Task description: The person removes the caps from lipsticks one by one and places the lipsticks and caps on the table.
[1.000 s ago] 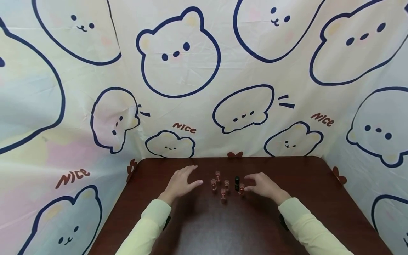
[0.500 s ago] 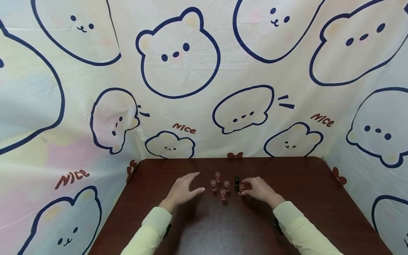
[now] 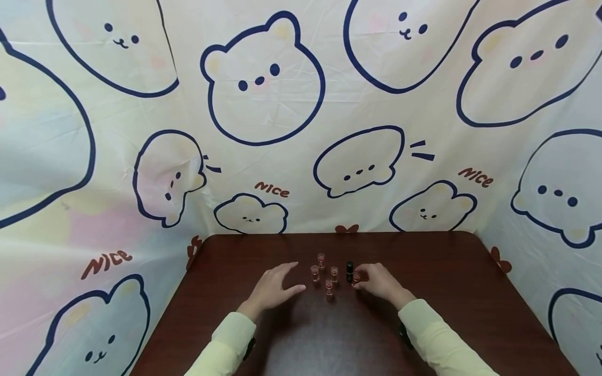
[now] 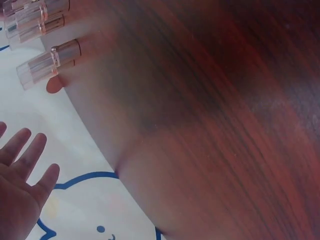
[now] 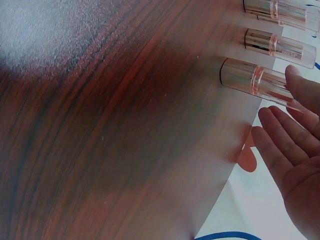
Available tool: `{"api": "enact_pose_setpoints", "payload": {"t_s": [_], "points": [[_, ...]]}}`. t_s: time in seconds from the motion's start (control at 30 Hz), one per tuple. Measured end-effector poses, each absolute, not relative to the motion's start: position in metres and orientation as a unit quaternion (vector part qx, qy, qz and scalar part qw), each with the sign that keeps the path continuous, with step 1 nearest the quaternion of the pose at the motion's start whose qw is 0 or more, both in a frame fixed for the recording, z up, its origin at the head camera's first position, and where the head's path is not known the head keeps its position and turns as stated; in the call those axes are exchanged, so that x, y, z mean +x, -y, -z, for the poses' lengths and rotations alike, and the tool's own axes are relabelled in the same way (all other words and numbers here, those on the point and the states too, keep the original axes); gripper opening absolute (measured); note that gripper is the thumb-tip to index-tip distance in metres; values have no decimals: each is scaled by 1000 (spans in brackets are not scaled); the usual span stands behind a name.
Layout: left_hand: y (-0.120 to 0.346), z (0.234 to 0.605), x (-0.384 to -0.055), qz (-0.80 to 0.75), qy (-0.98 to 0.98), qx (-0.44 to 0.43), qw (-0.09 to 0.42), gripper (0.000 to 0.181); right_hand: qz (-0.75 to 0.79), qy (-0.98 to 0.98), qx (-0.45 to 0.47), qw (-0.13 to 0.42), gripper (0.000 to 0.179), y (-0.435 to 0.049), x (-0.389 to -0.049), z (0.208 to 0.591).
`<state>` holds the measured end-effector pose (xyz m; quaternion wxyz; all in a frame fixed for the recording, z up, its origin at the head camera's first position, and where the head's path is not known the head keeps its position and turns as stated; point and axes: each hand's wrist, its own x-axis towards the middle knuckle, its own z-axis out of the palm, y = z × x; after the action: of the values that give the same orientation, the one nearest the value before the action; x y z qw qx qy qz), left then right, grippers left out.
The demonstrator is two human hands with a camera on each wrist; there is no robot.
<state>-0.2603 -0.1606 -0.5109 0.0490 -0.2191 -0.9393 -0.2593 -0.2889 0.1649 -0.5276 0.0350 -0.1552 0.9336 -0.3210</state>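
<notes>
My right hand (image 3: 382, 282) pinches the clear upper end of a lipstick tube (image 5: 245, 79) between thumb and index finger. This tube has a shiny metallic base and stands upright on the table; the other fingers are extended, as the right wrist view shows. Just left of it stands a black tube (image 3: 349, 271). Several similar clear, pinkish lipstick tubes stand upright further left, one at the back (image 3: 321, 260) and one nearest me (image 3: 329, 289). My left hand (image 3: 271, 287) hovers left of the group, fingers spread, holding nothing. Its nearest neighbour is the leftmost tube (image 3: 315, 273).
The glossy dark red-brown wooden table (image 3: 324, 339) has rounded far corners. A pale cloth (image 3: 263, 115) with blue-outlined cartoon bears hangs behind it and along both sides.
My right hand has moved left and closed its thumb and index finger on the rightmost lipstick tube. The left hand has shifted slightly right and toward me. The tubes stay in place.
</notes>
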Motion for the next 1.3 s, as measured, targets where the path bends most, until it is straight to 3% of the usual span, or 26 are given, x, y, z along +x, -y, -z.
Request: {"api": "enact_pose_setpoints", "payload": {"t_s": [0.6, 1.3], "points": [[154, 519, -251, 279, 934, -222, 37, 75, 343, -925, -160, 28, 15, -162, -287, 537], [143, 513, -251, 377, 906, -192, 24, 64, 438, -891, -118, 4, 19, -167, -281, 513]]}}
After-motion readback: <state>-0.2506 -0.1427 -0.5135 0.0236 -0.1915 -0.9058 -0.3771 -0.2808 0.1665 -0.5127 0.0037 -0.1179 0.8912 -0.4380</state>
